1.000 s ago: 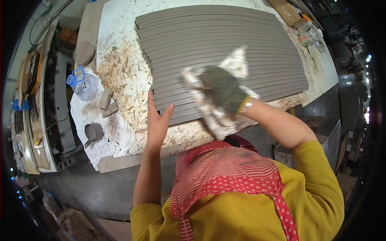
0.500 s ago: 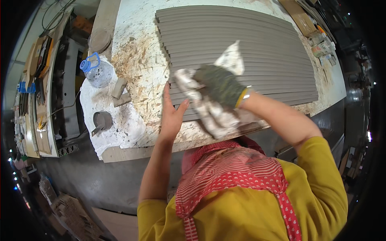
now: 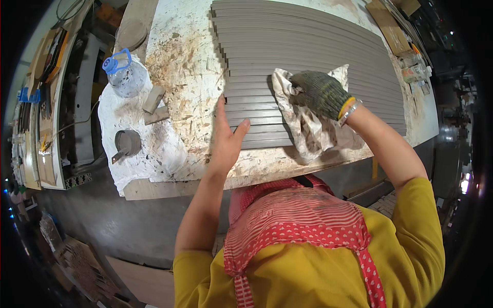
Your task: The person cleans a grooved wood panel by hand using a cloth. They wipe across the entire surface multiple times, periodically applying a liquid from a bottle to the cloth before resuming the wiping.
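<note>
Long grey-brown strips [image 3: 308, 46] lie side by side in a wide row on the worktable. My bare left hand [image 3: 227, 136] rests at their left ends near the front edge, its fingers and thumb stretched apart against the ends. My right hand [image 3: 322, 94], in a dark green knitted glove with a yellow cuff, grips a stained white cloth [image 3: 313, 133] and presses it on the front strips. The cloth hangs toward the table's front edge and hides part of those strips. Left of the cloth, the nearest strips look shiny.
On a spotted white sheet [image 3: 167, 167] at the left stand a clear plastic jug [image 3: 127, 79] with a blue cap and handle and a small cup [image 3: 128, 142] with a tool in it. Two small blocks [image 3: 154, 100] lie beside them. Jars [image 3: 416, 72] and cardboard [image 3: 389, 28] line the right edge.
My right hand has swept the cloth to the right along the front strips, uncovering their left part. My left hand stays at the strip ends. The whole view has shifted slightly.
</note>
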{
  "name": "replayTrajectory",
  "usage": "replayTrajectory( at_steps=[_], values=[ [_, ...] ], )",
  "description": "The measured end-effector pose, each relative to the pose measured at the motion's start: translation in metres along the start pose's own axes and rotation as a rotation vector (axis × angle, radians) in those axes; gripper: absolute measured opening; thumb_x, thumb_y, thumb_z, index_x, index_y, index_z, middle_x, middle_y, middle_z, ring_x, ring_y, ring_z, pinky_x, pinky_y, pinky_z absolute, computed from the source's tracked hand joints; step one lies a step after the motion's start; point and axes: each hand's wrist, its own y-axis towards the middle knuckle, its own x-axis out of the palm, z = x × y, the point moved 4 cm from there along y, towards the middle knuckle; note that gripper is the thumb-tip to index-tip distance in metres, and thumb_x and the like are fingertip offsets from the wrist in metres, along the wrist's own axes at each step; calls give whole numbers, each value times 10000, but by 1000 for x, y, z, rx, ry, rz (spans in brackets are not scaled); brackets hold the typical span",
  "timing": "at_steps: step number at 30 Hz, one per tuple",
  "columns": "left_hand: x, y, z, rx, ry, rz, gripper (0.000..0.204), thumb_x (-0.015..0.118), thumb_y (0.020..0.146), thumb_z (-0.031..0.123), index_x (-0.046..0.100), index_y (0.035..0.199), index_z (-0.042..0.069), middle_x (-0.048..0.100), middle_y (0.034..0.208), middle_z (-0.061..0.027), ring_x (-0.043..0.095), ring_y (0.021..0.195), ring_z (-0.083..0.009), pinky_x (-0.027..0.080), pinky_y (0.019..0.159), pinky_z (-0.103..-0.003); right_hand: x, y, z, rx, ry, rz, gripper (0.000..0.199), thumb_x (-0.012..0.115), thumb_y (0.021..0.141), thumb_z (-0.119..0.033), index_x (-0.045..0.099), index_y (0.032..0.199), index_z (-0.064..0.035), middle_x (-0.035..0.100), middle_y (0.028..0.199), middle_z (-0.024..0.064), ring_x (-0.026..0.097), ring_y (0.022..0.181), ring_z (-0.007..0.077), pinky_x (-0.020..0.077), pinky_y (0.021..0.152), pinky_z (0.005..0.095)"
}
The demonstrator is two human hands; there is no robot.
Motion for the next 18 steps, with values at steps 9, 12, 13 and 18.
replayTrajectory(
  at_steps=[9,12,13,18],
  values=[
    [0,-1,-4,-42,-22,1,786,579,892,153,88,1494,26,197,1510,-200,223,1389,-268,243,1113,-368,6,-21,35,81,7,-9,437,627,839,-388,609,1052,-7,642,990,177,617,955,313,479,860,418],
    [3,0,-5,-25,-8,-2,789,580,893,156,86,1494,26,202,1508,-198,228,1385,-270,253,1108,-369,11,-20,29,21,84,72,427,624,840,-410,619,1010,-19,643,967,168,613,924,313,478,843,416],
    [4,1,-6,-13,7,2,791,581,893,156,84,1494,25,205,1507,-196,231,1382,-271,252,1109,-366,11,-14,15,-40,113,118,419,623,840,-411,622,997,-22,643,966,168,612,924,318,477,838,419],
    [1,3,-14,6,-69,-8,794,584,891,151,84,1494,27,236,1492,-194,259,1365,-265,246,1109,-345,1,11,-21,-20,2,-79,411,592,855,-385,640,1053,-29,668,945,156,642,857,291,500,804,416]
  ],
)
